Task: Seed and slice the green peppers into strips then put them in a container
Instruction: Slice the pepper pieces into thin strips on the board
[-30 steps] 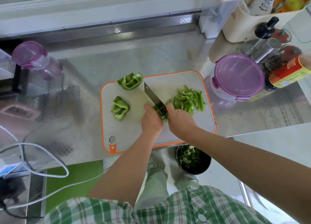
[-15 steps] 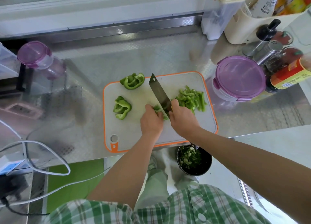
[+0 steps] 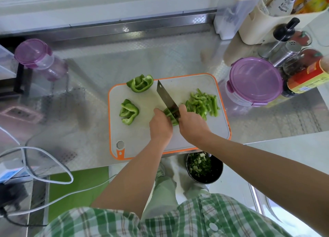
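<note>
On the orange-rimmed white cutting board (image 3: 142, 140) my left hand (image 3: 160, 126) presses down a green pepper piece (image 3: 171, 118). My right hand (image 3: 193, 125) grips a cleaver (image 3: 167, 100), whose blade rests across that piece and points to the far left. A pile of cut pepper strips (image 3: 203, 102) lies right of the blade. Two uncut pepper pieces wait on the board's left: one at the far edge (image 3: 140, 83), one nearer (image 3: 129, 112). A round clear container with a purple lid (image 3: 255, 81) stands to the right of the board.
Bottles, a shaker and a cream holder (image 3: 277, 28) crowd the back right. A purple-lidded jar (image 3: 38, 58) stands at the far left. Below the counter's front edge sits a black bowl of green scraps (image 3: 203, 167). White cables (image 3: 35, 165) loop at the lower left.
The cleaver lifted, tilted up and came back down on the held pepper piece, slightly further left. Both hands stay close together at the board's middle.
</note>
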`<action>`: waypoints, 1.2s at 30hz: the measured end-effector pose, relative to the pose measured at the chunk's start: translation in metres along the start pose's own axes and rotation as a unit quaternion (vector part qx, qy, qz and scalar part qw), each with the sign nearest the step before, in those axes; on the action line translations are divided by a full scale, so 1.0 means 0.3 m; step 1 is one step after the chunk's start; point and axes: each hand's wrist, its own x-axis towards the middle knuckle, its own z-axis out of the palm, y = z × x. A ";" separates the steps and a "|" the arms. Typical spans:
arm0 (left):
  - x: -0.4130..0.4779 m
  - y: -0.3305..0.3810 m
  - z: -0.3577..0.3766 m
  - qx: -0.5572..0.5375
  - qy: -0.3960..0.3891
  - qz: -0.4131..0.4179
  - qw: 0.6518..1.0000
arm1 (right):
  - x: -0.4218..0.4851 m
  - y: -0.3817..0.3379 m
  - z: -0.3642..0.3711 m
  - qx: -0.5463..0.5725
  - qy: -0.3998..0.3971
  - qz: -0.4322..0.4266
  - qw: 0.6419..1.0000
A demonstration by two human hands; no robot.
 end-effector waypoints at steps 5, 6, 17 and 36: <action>0.003 -0.001 0.000 0.003 0.002 0.004 1.000 | -0.006 0.013 0.010 0.006 0.002 -0.007 1.000; 0.004 -0.001 0.000 0.005 0.002 0.005 1.000 | -0.007 0.012 0.010 0.006 0.002 -0.008 1.000; -0.003 -0.001 0.001 0.007 -0.001 0.022 1.000 | 0.016 -0.020 0.012 0.005 -0.033 0.025 0.999; -0.008 -0.066 -0.035 -0.027 0.061 0.117 0.991 | -0.001 0.021 -0.004 0.074 0.015 -0.004 0.997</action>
